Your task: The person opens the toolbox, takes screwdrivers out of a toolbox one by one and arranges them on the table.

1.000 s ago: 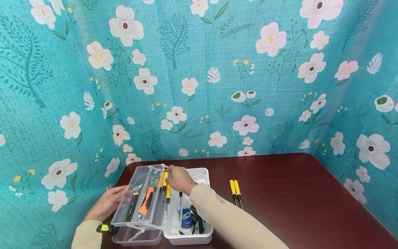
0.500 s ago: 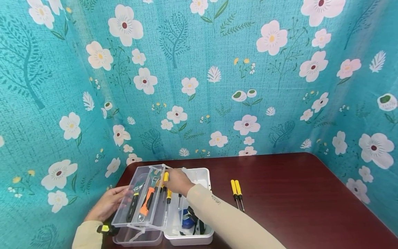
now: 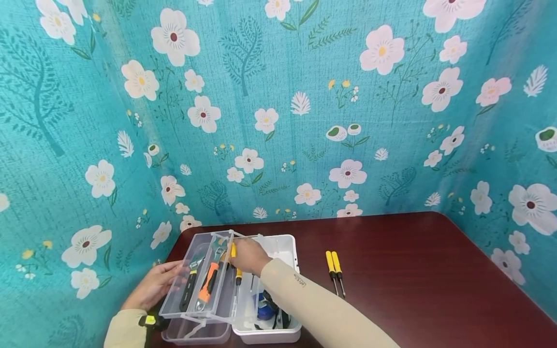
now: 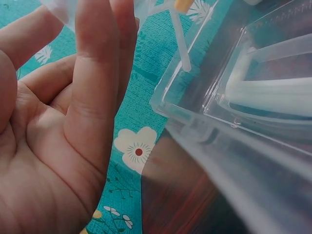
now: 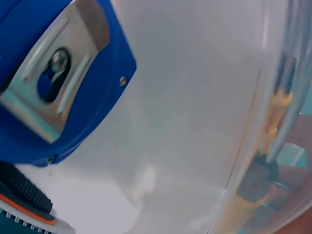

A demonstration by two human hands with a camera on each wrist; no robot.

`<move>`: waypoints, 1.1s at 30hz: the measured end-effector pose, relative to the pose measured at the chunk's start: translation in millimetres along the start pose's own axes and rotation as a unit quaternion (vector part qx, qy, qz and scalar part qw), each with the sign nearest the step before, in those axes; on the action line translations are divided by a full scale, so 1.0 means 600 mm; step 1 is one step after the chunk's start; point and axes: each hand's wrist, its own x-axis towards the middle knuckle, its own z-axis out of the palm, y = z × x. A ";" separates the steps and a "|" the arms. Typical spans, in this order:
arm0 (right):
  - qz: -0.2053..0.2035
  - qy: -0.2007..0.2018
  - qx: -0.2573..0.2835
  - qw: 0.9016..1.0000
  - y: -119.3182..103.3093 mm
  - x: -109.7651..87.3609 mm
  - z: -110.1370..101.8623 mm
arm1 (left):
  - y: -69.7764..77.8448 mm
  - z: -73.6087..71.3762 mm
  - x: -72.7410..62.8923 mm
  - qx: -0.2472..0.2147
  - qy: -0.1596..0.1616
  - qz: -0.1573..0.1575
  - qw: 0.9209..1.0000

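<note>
In the head view a clear plastic tray [image 3: 221, 286] stands folded out over the left side of a white toolbox [image 3: 296, 258]. My left hand [image 3: 157, 284] holds the tray's left edge, thumb and fingers around it. Inside the tray lie a black-handled wrench [image 3: 188, 292] and an orange-and-black adjustable wrench [image 3: 206, 290]. My right hand [image 3: 251, 256] reaches down at the tray's right side, beside a yellow screwdriver handle [image 3: 233, 250]; its fingertips are hidden. Another yellow-handled screwdriver [image 3: 238, 276] lies just in front. A blue tape measure [image 5: 105, 105] with a metal clip rests in the toolbox.
Two yellow screwdrivers [image 3: 332, 263] lie side by side on the dark red table [image 3: 404, 270], right of the toolbox. A lower clear compartment [image 3: 209, 333] sits beneath the tray. Flowered teal cloth [image 3: 283, 121] hangs behind and at both sides.
My right hand has sunk slightly lower by the yellow screwdriver handle, its fingers now less visible. My left hand keeps its hold on the tray. The head view has shifted a little.
</note>
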 end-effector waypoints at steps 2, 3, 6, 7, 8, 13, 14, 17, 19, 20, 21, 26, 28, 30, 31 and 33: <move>-0.010 0.005 0.000 1.000 0.000 -0.001 0.000 | 0.000 0.002 -0.002 0.001 0.002 0.004 1.000; -0.011 0.008 0.002 1.000 0.001 -0.001 -0.001 | 0.001 0.002 -0.002 -0.001 0.002 0.004 1.000; -0.001 0.009 0.012 1.000 0.000 -0.002 -0.004 | 0.003 0.004 -0.003 -0.004 0.000 0.003 1.000; 0.006 0.009 0.017 1.000 0.000 -0.002 -0.005 | 0.004 0.005 -0.004 -0.006 0.001 0.002 1.000; 0.014 0.011 0.022 1.000 0.000 -0.002 -0.005 | 0.005 0.005 -0.004 -0.007 -0.001 0.001 1.000; 0.022 0.031 0.009 0.999 0.003 -0.001 -0.004 | 0.006 0.006 -0.002 -0.006 -0.005 0.008 1.000; 0.018 0.034 0.004 0.999 0.004 -0.001 -0.004 | 0.006 0.006 -0.002 -0.005 -0.006 0.009 1.000; 0.016 0.036 -0.001 0.999 0.005 -0.003 -0.002 | 0.005 0.007 -0.001 -0.004 -0.002 0.006 1.000; 0.023 0.036 0.007 0.999 0.005 -0.004 -0.001 | 0.004 0.007 -0.001 -0.002 0.002 0.003 1.000; 0.029 0.035 0.009 0.999 0.005 -0.004 0.000 | 0.004 0.008 0.000 0.001 0.003 0.001 1.000; 0.033 0.035 0.008 0.999 0.005 -0.004 0.001 | 0.003 0.008 0.001 0.002 0.005 0.001 1.000; 0.058 0.037 0.036 0.997 0.005 0.002 0.003 | 0.005 0.008 -0.002 0.008 0.008 0.002 1.000; 0.071 0.037 0.070 0.994 0.006 0.004 0.003 | 0.005 0.007 -0.003 0.006 0.008 0.002 1.000; 0.085 0.037 0.106 0.990 0.009 0.007 0.005 | 0.003 0.005 -0.005 0.004 0.008 0.001 1.000; 0.090 0.038 0.120 0.988 0.011 0.007 0.004 | 0.003 0.005 -0.004 0.003 0.008 0.001 1.000; 0.095 0.040 0.138 0.985 0.015 0.007 0.002 | 0.001 0.004 -0.002 0.002 0.010 -0.001 1.000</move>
